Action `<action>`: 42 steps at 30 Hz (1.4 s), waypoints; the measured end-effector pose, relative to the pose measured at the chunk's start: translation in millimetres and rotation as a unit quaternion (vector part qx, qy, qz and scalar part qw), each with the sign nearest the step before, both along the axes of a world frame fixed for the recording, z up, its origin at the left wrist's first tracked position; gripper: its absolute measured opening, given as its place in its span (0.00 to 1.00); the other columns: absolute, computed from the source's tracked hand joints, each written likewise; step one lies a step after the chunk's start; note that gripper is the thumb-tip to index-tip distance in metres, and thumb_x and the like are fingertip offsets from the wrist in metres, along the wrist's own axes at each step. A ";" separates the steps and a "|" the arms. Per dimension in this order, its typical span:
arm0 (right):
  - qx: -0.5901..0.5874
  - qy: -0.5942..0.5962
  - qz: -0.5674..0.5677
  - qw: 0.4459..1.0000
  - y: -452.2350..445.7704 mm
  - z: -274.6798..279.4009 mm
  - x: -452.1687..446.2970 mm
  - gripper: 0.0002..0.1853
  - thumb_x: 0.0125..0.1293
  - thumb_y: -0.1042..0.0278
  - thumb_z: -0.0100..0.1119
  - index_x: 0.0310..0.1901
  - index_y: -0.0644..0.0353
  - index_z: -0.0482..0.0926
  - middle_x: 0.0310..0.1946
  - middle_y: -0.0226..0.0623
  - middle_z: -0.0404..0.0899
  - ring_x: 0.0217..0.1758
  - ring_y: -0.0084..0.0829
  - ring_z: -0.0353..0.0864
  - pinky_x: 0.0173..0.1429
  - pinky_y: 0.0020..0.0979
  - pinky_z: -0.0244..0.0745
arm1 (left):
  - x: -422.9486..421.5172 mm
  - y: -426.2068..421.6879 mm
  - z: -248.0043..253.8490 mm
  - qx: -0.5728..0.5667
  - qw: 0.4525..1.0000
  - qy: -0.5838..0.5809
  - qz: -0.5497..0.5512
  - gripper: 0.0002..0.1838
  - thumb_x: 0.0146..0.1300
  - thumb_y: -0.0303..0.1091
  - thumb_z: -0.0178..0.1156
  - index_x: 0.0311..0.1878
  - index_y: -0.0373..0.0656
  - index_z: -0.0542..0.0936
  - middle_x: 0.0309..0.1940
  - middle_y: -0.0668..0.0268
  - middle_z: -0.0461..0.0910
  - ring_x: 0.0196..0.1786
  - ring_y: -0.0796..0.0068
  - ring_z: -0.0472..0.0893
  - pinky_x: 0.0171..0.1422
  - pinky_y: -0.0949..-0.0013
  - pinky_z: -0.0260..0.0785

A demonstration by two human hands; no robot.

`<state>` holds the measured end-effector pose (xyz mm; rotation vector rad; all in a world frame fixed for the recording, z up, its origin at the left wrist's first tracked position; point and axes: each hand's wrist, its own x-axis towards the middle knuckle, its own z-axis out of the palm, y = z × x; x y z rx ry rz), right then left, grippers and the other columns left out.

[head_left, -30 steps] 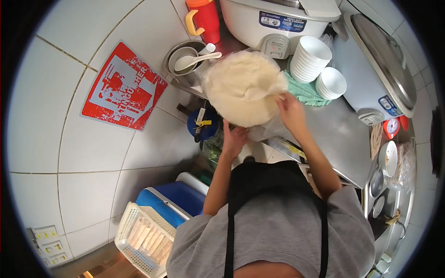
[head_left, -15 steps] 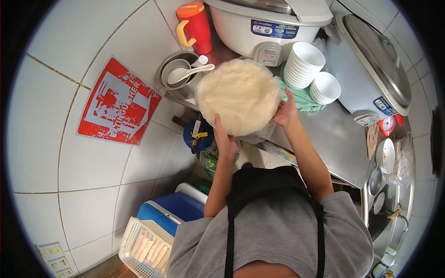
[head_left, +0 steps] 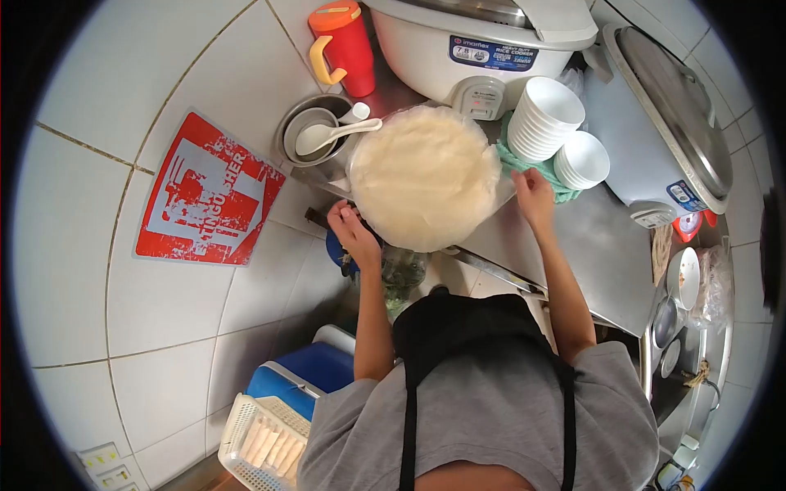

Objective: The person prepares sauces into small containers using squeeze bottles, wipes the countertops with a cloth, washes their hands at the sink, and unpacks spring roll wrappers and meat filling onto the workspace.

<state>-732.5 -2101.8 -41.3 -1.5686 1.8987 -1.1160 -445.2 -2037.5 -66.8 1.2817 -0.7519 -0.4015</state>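
A round, pale, flat stack of what look like thin wrappers [head_left: 426, 176] lies in a clear plastic bag [head_left: 501, 195] at the near edge of the steel counter. At its lower left, my left hand [head_left: 356, 236] is closed, thumb against curled fingers, apparently pinching the edge of the plastic. On the other side my right hand [head_left: 534, 196] pinches the plastic, close to the green cloth [head_left: 514, 155]. The plastic between the fingertips is thin and hard to make out. Neither hand touches the pale stack itself.
Steel pots [head_left: 315, 131] with a white spoon [head_left: 340, 135], a red tumbler [head_left: 344, 49], a rice cooker [head_left: 409, 49] and stacked white bowls [head_left: 544, 119] surround the stack. A second cooker [head_left: 630, 123] stands right. A white basket [head_left: 246, 417] of pale rolls sits low left.
Both hands have moved outward, off the sides of the pale stack to the plastic around it. The stack has come down slightly and its surface looks smoother.
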 end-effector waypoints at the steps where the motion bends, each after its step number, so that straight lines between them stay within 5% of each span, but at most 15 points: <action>1: -0.096 0.132 -0.005 0.987 7.0 9.0 -0.4 0.17 0.56 0.52 0.58 0.27 0.60 0.77 0.20 0.37 0.75 0.21 0.33 0.74 0.25 0.34 0.67 | 4.4 0.6 0.7 0.005 0.995 -0.093 0.019 0.13 0.66 0.39 0.48 0.45 0.39 0.68 0.37 0.66 0.68 0.38 0.77 0.67 0.44 0.74 0.61; 5: 0.078 0.128 0.039 0.988 9.1 44.2 39.2 0.15 0.53 0.52 0.60 0.30 0.57 0.79 0.21 0.36 0.77 0.25 0.37 0.77 0.30 0.35 0.70 | -20.4 6.1 37.1 0.092 0.930 -0.355 -0.026 0.16 0.56 0.36 0.60 0.46 0.41 0.73 0.44 0.61 0.69 0.48 0.65 0.68 0.52 0.63 0.59; 12: -0.162 0.051 0.059 0.984 4.5 57.2 72.7 0.08 0.52 0.67 0.63 0.32 0.59 0.76 0.30 0.36 0.77 0.27 0.34 0.76 0.30 0.32 0.70 | -55.5 1.7 73.9 0.087 0.870 -0.443 -0.197 0.25 0.50 0.36 0.63 0.54 0.44 0.72 0.58 0.57 0.62 0.63 0.53 0.58 0.62 0.52 0.50; 14: -0.201 -0.165 0.102 0.960 5.2 60.3 81.8 0.09 0.54 0.68 0.61 0.34 0.61 0.74 0.30 0.36 0.76 0.27 0.28 0.76 0.28 0.30 0.71 | -73.2 -5.4 85.5 0.104 0.855 -0.454 -0.229 0.26 0.50 0.36 0.62 0.55 0.44 0.71 0.63 0.57 0.58 0.65 0.49 0.55 0.63 0.49 0.49; 16: -0.009 -0.249 0.166 0.954 24.9 93.6 75.2 0.09 0.57 0.67 0.60 0.36 0.61 0.74 0.30 0.36 0.76 0.31 0.24 0.77 0.29 0.27 0.72 | -83.1 -15.8 83.2 0.047 0.879 -0.417 -0.227 0.23 0.51 0.28 0.59 0.54 0.40 0.72 0.57 0.55 0.66 0.61 0.51 0.64 0.62 0.54 0.56; 19: -0.188 -0.178 0.111 0.959 61.7 112.8 36.5 0.09 0.58 0.67 0.58 0.38 0.61 0.75 0.29 0.34 0.77 0.33 0.24 0.78 0.29 0.25 0.72 | -93.2 -22.4 83.2 -0.025 0.916 -0.263 -0.301 0.19 0.53 0.22 0.55 0.50 0.36 0.73 0.48 0.57 0.75 0.53 0.60 0.73 0.56 0.64 0.64; 23: -0.165 0.068 -0.200 0.963 115.3 28.3 -115.9 0.09 0.58 0.69 0.57 0.40 0.60 0.75 0.35 0.42 0.77 0.35 0.42 0.78 0.36 0.35 0.72 | -109.3 1.0 143.2 0.004 0.912 -0.146 -0.383 0.14 0.54 0.18 0.52 0.45 0.31 0.74 0.43 0.59 0.77 0.45 0.71 0.77 0.50 0.73 0.67; 26: -0.066 0.308 -0.317 0.895 151.7 -25.0 -250.3 0.16 0.62 0.62 0.51 0.51 0.55 0.71 0.52 0.43 0.70 0.54 0.44 0.70 0.54 0.42 0.65 | -123.0 12.5 161.9 0.098 0.892 -0.009 -0.442 0.15 0.58 0.24 0.53 0.48 0.31 0.72 0.45 0.58 0.75 0.46 0.71 0.76 0.50 0.69 0.69; 28: -0.006 0.346 -0.324 0.880 144.2 -41.4 -309.0 0.20 0.65 0.54 0.45 0.55 0.52 0.68 0.58 0.41 0.66 0.58 0.45 0.66 0.59 0.44 0.62 | -160.2 15.5 175.0 0.178 0.857 0.225 -0.428 0.17 0.59 0.28 0.54 0.51 0.32 0.70 0.47 0.59 0.74 0.47 0.70 0.76 0.49 0.66 0.71; 32: 0.067 0.278 -0.283 0.916 91.7 -49.8 -412.2 0.22 0.66 0.48 0.40 0.51 0.54 0.73 0.54 0.41 0.70 0.57 0.46 0.68 0.60 0.46 0.60 | -231.4 5.2 155.6 0.238 0.684 0.296 -0.623 0.21 0.64 0.40 0.47 0.56 0.38 0.68 0.51 0.61 0.73 0.52 0.66 0.73 0.54 0.60 0.68; 35: 0.170 0.317 -0.291 0.887 75.2 -8.3 -435.8 0.20 0.63 0.50 0.47 0.37 0.60 0.80 0.41 0.46 0.78 0.48 0.45 0.75 0.50 0.41 0.69 | -287.2 17.9 143.4 0.230 0.634 0.336 -0.658 0.24 0.66 0.43 0.44 0.59 0.38 0.65 0.56 0.60 0.70 0.56 0.64 0.71 0.59 0.58 0.64; 38: -0.116 0.017 -0.151 0.981 133.6 31.7 -383.1 0.14 0.58 0.57 0.59 0.34 0.61 0.81 0.35 0.40 0.80 0.38 0.30 0.78 0.42 0.28 0.69 | -341.8 39.3 150.4 0.220 0.704 0.272 -0.618 0.27 0.66 0.45 0.44 0.63 0.38 0.60 0.59 0.59 0.67 0.60 0.62 0.68 0.63 0.58 0.61; 39: -0.074 -0.167 -0.038 0.982 148.3 36.9 -355.4 0.21 0.55 0.54 0.61 0.48 0.56 0.76 0.44 0.37 0.78 0.47 0.33 0.75 0.49 0.32 0.68 | -351.7 41.4 140.5 0.213 0.693 0.298 -0.621 0.32 0.62 0.47 0.52 0.63 0.37 0.57 0.60 0.61 0.65 0.61 0.64 0.66 0.64 0.60 0.60; 41: -0.076 -0.331 0.210 0.917 159.4 34.0 -326.3 0.44 0.47 0.44 0.66 0.63 0.57 0.60 0.58 0.39 0.67 0.61 0.30 0.61 0.58 0.35 0.61 | -368.4 46.3 126.0 0.186 0.640 0.325 -0.672 0.34 0.59 0.44 0.57 0.63 0.37 0.57 0.59 0.60 0.65 0.61 0.65 0.66 0.64 0.60 0.59; 42: -0.070 -0.418 0.246 0.872 153.7 34.4 -314.2 0.40 0.49 0.47 0.66 0.60 0.58 0.63 0.54 0.38 0.70 0.57 0.27 0.65 0.57 0.33 0.63 | -379.9 45.1 123.6 0.164 0.609 0.337 -0.699 0.35 0.57 0.42 0.59 0.63 0.37 0.57 0.59 0.60 0.65 0.61 0.66 0.66 0.64 0.60 0.59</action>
